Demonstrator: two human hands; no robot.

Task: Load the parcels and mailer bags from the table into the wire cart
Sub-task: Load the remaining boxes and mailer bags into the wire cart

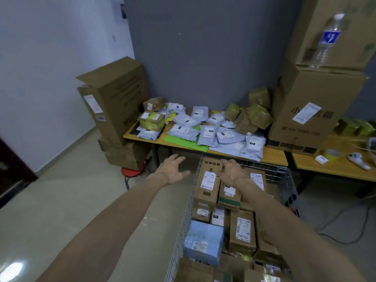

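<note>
Grey-white plastic mailer bags [203, 129], soft, flat and crinkled, each with a small printed label, lie overlapping on the wooden table [272, 155] just beyond the wire cart [281, 173]. Among them are boxy cardboard parcels [252, 117] wrapped in glossy yellow-green tape, piled at both ends of the heap. A bright green sheet [183, 140] shows under the bags nearest the cart.

All of these lie well ahead of the fingers, and neither hand touches any of them. The left hand [173, 171] hangs over the floor just left of the cart's far corner, fingers spread and gently curved, holding nothing. The right hand [232, 170] is above the cart's far end, fingers loosely extended and also empty. Whether its fingertips touch the upright carton [210, 164] there cannot be told.

The cart is a shiny metal mesh basket, already packed with rectangular brown boxes [207, 186] bearing white shipping labels, and one parcel in pale blue wrap [203, 239] against its left wall.

Right of the cart, beyond it, a tall corrugated carton [309, 110] stands on the table with a clear plastic water bottle [327, 39] on top. A roll of yellow tape [333, 154] lies on a second table [335, 169]. Left of the cart are stacked cartons [116, 94] and a red round stool [132, 173] on the pale tiled floor.
</note>
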